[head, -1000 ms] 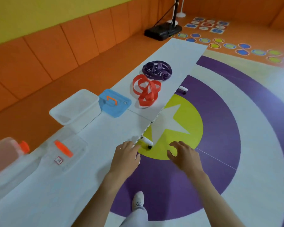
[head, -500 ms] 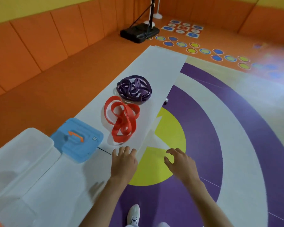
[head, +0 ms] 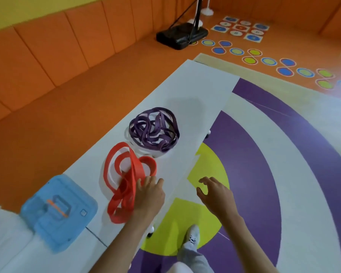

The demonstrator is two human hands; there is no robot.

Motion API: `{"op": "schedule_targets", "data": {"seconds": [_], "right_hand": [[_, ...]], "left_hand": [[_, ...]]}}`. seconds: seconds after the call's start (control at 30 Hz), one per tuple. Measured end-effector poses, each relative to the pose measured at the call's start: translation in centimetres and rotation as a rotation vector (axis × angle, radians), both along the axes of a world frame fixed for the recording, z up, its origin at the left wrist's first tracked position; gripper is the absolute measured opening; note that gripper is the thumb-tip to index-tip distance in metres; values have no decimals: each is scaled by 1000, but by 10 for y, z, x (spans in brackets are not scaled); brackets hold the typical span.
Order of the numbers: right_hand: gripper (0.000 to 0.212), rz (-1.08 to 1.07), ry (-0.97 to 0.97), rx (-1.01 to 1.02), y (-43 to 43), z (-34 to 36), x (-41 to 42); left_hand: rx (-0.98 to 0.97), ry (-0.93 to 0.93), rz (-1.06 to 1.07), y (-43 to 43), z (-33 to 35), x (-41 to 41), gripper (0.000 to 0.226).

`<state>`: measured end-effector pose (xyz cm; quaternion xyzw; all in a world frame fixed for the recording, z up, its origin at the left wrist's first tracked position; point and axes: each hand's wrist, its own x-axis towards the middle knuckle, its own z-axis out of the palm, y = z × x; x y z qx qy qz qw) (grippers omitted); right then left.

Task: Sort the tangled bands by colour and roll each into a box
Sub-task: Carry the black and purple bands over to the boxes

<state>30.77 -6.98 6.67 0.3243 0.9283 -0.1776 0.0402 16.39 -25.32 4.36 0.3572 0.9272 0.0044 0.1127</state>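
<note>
A: Where are the bands?
B: Both tangles lie on the long white table. The red bands are the nearer heap. The purple bands sit just beyond them, farther along. The heaps are close, and I cannot tell whether they touch.
A: And the left hand?
B: The left hand is over the table at the near right side of the red bands. Its fingers are fairly straight and a little spread, lying against the red loops. I see none of them curled round a band.
A: The right hand?
B: The right hand hangs off the table's right edge, above the floor. Its fingers are loosely curled and apart, holding nothing.
A: Any box in sight?
B: A blue lid with an orange handle lies flat on the table, left of the red bands, near them but apart. At the left edge of the view a white shape sits beside the lid, too blurred to name.
A: What else?
B: A white shoe stands on the yellow and purple floor below the right arm. Far off, a black base rests by the orange wall.
</note>
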Motion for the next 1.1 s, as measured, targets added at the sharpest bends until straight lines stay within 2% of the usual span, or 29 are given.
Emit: {"op": "schedule_targets", "data": {"seconds": [0.23,0.43,0.63,0.83,0.9,1.0,1.1], "right_hand": [[37,202,1,-28,96,-1,-104],[42,332,-54,-108,146,-25,-204],[48,348,-119,-247,171,-69,-296],[85,246,-164,-397,192,-95,-365],[93,195,-173,-477,198,-105,-385],[99,125,-148,-678,199,-119,-409],[101,4,-93,-823,197,-131,-428]], "left_hand": [[-44,-21,149,71,3,-71,43],[128,-181,414,104,-6,-131,54],[249,-152,672,135,-28,-198,56],[490,-287,966,162,-55,-272,54],[515,-301,1076,168,-65,-295,53],[424,-314,1174,166,-84,-310,80],[541,-462,1299,164,-100,-315,118]]}}
